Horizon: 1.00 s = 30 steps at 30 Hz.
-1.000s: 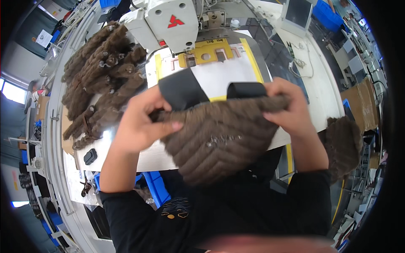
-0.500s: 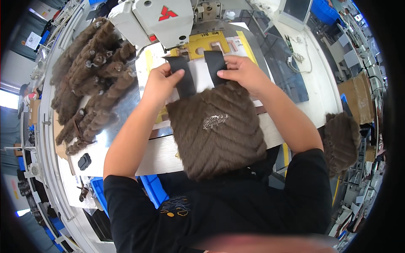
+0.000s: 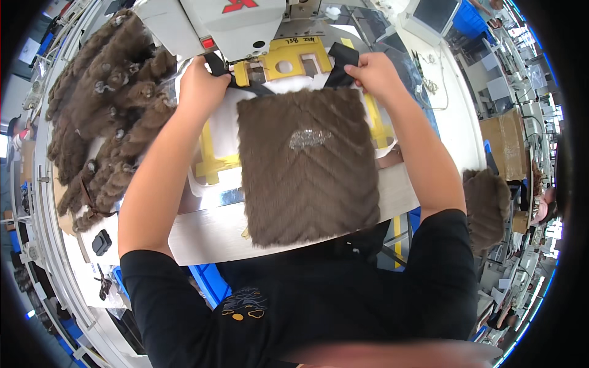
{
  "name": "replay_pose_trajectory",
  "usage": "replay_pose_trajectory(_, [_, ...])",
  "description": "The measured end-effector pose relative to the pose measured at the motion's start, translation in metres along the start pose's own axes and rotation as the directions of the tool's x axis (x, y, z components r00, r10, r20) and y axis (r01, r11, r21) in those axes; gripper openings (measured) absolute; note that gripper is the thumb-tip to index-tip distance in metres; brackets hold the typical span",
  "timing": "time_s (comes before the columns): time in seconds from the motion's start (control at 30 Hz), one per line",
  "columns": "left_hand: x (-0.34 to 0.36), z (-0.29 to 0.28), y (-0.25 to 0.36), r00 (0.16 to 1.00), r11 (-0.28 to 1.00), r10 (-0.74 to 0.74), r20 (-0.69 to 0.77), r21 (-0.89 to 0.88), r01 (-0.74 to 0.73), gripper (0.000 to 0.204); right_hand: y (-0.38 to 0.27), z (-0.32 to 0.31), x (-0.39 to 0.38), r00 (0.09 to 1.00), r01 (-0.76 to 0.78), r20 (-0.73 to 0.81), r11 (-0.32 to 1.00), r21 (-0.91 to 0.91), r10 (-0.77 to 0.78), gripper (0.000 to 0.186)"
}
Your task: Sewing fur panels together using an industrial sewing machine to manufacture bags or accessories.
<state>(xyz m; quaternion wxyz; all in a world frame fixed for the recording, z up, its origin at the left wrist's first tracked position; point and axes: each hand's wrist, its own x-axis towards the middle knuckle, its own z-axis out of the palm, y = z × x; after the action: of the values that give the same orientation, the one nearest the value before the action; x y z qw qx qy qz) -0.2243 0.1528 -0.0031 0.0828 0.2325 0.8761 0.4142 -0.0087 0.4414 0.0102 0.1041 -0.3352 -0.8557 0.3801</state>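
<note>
A square brown fur bag (image 3: 310,190) with a chevron pattern and a silvery patch (image 3: 310,140) lies flat over the table's front edge. Two black straps come off its far edge. My left hand (image 3: 204,83) pinches the left strap (image 3: 216,63), pulled outward beneath the sewing machine head. My right hand (image 3: 375,72) pinches the right strap (image 3: 343,58) between thumb and fingers, its end folded upward. Between the straps sits a yellow notched template (image 3: 282,61) with handwriting, just beyond the fur edge.
The white sewing machine (image 3: 215,24) stands at the far side. Heaped brown fur pieces (image 3: 110,110) cover the table's left. A small black case (image 3: 102,243) is near the left front edge. Another fur piece (image 3: 486,205) hangs at the right; a thin cord (image 3: 437,86) lies at the far right.
Both hands have spread apart and moved farther away, drawing the straps outward. The fur bag has slid forward toward the template and now lies straighter.
</note>
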Motion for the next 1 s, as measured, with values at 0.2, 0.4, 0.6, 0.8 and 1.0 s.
replay_pose_trajectory(0.2, [0.052, 0.012, -0.012, 0.985, 0.986, -0.137, 0.101, -0.086, 0.145, 0.022, -0.007, 0.007, 0.051, 0.994, 0.055, 0.087, 0.988, 0.144, -0.068, 0.038])
replay_pose_trajectory(0.4, [0.015, -0.003, -0.007, 0.992, 0.940, -0.124, -0.038, -0.325, 0.105, 0.029, -0.012, 0.006, 0.049, 0.984, 0.178, 0.020, 0.983, -0.050, -0.177, 0.032])
replay_pose_trajectory(0.6, [-0.086, -0.037, 0.010, 0.894, 0.645, -0.194, 0.404, -0.634, 0.427, 0.057, -0.002, -0.021, -0.042, 0.971, -0.194, 0.201, 0.919, 0.342, 0.129, 0.045])
replay_pose_trajectory(0.8, [-0.107, -0.026, 0.034, 0.862, 0.659, -0.196, 0.468, -0.588, 0.469, 0.057, 0.006, -0.011, -0.064, 0.977, -0.096, 0.213, 0.864, 0.494, -0.013, 0.041])
replay_pose_trajectory(1.0, [-0.109, -0.022, 0.035, 0.799, 0.799, -0.210, 0.563, -0.372, 0.472, 0.050, 0.007, -0.020, -0.085, 0.980, -0.052, 0.201, 0.952, 0.302, -0.010, 0.031])
